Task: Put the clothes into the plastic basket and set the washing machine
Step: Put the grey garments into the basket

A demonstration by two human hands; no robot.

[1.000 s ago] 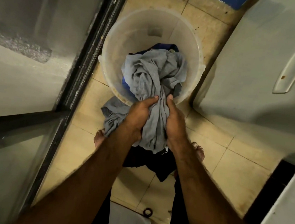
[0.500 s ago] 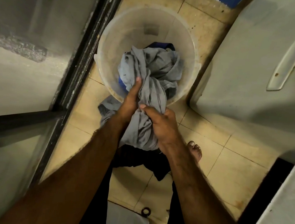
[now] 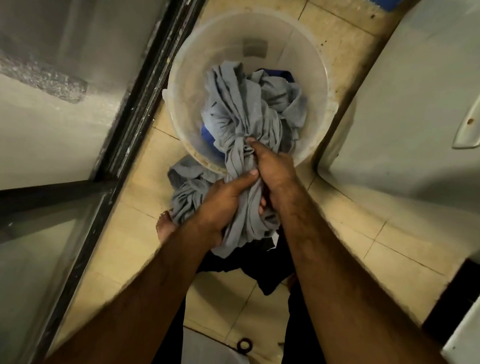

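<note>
Right hand [image 3: 274, 170] has advanced to the near rim of the plastic basket [image 3: 296, 56], left hand [image 3: 222, 206] dropping back; both clutch the grey garment [image 3: 239, 109], half inside. Its tail overhangs left and may drag everything onto the floor [image 3: 345, 220].

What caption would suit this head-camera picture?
Left hand and right hand grip a grey cloth hanging over the basket rim.

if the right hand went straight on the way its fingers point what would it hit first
The right hand would likely push into the grey cloth heaped in the plastic basket; depth unclear.
</note>
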